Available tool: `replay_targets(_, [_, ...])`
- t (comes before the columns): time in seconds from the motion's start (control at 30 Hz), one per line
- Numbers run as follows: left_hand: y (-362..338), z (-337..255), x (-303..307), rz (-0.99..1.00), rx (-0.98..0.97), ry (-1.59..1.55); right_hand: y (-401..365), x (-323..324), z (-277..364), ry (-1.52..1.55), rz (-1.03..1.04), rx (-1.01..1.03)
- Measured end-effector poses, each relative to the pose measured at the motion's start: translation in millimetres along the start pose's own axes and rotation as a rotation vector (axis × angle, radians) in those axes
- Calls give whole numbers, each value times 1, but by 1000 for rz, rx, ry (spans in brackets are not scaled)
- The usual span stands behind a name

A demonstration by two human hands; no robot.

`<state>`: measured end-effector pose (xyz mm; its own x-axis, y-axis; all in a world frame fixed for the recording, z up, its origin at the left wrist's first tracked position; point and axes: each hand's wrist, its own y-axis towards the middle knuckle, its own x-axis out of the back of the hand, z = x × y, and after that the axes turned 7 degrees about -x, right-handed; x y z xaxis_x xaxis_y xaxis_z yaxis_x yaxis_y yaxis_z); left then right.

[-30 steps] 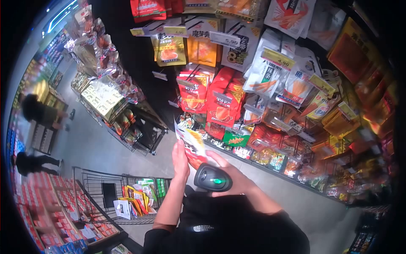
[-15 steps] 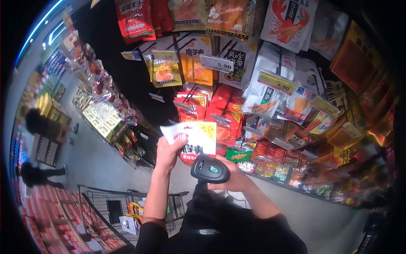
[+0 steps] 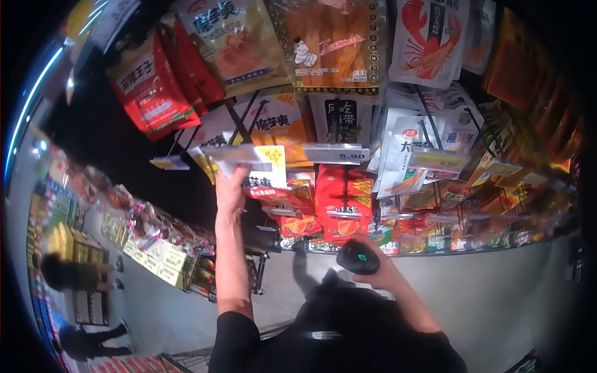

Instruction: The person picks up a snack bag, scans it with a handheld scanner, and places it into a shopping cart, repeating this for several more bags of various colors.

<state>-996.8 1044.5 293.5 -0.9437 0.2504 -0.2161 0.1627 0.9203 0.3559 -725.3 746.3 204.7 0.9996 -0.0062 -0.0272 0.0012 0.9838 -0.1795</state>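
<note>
My left hand (image 3: 231, 189) is stretched up to the rack, closed on a white, yellow and red snack packet (image 3: 272, 175). A clear price-tag holder (image 3: 231, 153) overlaps the top of that packet. Similar yellow-and-white packets (image 3: 278, 127) hang on hooks just behind it. Lower and to the right, my right hand (image 3: 387, 275) grips a black barcode scanner (image 3: 357, 257) with a green light on top; its handle is mostly hidden. Red snack bags (image 3: 344, 199) hang between the two hands.
Larger snack bags (image 3: 239, 46) hang above, with metal hooks and price tags (image 3: 336, 153) jutting out. White bags (image 3: 404, 149) fill the right side. Boxed goods (image 3: 165, 261) line a shelf at left, and two people stand in the aisle (image 3: 186, 304) area beyond.
My left hand has moved up and forward with the packet, to the hooks. My right hand has shifted right and slightly down with the scanner. The view has come closer to the rack.
</note>
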Motion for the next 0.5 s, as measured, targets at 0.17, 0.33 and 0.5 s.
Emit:
replay_targets(0.17, [10,28,-11,-53,-36,-220,-2,-13,-2,25,-30,-50])
replay_targets(0.33, [15,26,1,-51,22,-437,7,-14,5,-26,-49,-45])
replay_targets(0.5, [3,4,23,69,-8,-401,8,-15,8,-32,-66,-56])
